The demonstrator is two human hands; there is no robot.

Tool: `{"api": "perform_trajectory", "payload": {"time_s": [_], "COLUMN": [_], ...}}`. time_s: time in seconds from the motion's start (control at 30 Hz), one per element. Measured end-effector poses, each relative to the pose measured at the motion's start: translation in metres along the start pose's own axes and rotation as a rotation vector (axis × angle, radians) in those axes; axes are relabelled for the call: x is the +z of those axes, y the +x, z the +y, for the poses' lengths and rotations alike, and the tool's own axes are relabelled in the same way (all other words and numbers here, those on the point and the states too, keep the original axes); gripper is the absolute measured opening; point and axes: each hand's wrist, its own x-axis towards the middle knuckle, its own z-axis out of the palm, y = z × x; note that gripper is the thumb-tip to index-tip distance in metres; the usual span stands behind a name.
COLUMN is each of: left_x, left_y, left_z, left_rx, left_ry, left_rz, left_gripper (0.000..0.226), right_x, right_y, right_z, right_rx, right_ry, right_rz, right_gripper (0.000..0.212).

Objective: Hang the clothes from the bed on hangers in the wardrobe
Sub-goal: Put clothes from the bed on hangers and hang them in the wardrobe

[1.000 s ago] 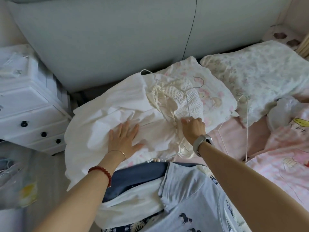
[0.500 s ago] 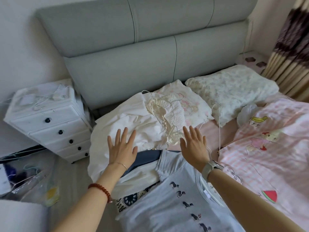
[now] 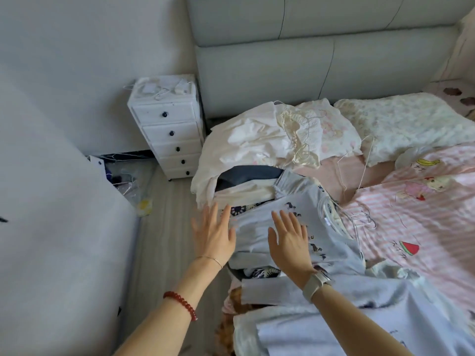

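Note:
A pile of clothes lies along the bed's left edge. On top near me is a light grey T-shirt [image 3: 290,214] printed with small dark animals. Farther back lies a white dress [image 3: 246,140] with a cream knitted top [image 3: 300,129] on a thin white wire hanger. My left hand [image 3: 213,232] hovers flat, fingers straight, at the pile's left edge over the floor. My right hand [image 3: 289,240] is spread flat over the grey T-shirt. Neither hand holds anything. Loose white wire hangers [image 3: 359,160] lie on the pink sheet.
A white drawer unit [image 3: 167,129] stands left of the grey padded headboard [image 3: 321,55]. A large white panel [image 3: 59,201] fills the left side. Clear bags and clutter [image 3: 128,181] sit on the floor. Pillows [image 3: 401,119] and a pink striped quilt [image 3: 424,217] cover the bed.
Both hands have left the white dress and drawn back toward me, and now sit flat over the grey T-shirt pile. The view has swung left and pulled away.

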Motion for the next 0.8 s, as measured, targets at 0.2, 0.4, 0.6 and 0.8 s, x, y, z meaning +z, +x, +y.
{"api": "perform_trajectory", "payload": {"time_s": [0.2, 0.4, 0.6, 0.8], "left_x": [0.017, 0.026, -0.002, -0.044], "left_y": [-0.133, -0.271, -0.420, -0.572], "left_z": [-0.042, -0.105, -0.175, -0.238], "left_rx": [0.006, -0.149, -0.403, -0.742], "left_ry": [0.062, 0.033, 0.128, 0.221], "left_rz": [0.037, 0.049, 0.155, 0.254], "left_gripper": [0.060, 0.057, 0.044, 0.045], "right_x": [0.063, 0.119, 0.165, 0.199], "right_y": [-0.074, -0.171, -0.283, -0.382], "right_z": [-0.028, -0.075, -0.138, -0.230], "right_rx": [-0.114, -0.255, -0.536, -0.861], "right_ry": [-0.088, -0.153, -0.195, -0.114], "right_rz": [-0.195, -0.351, -0.433, -0.474], "right_gripper": [0.061, 0.067, 0.047, 0.047]}}
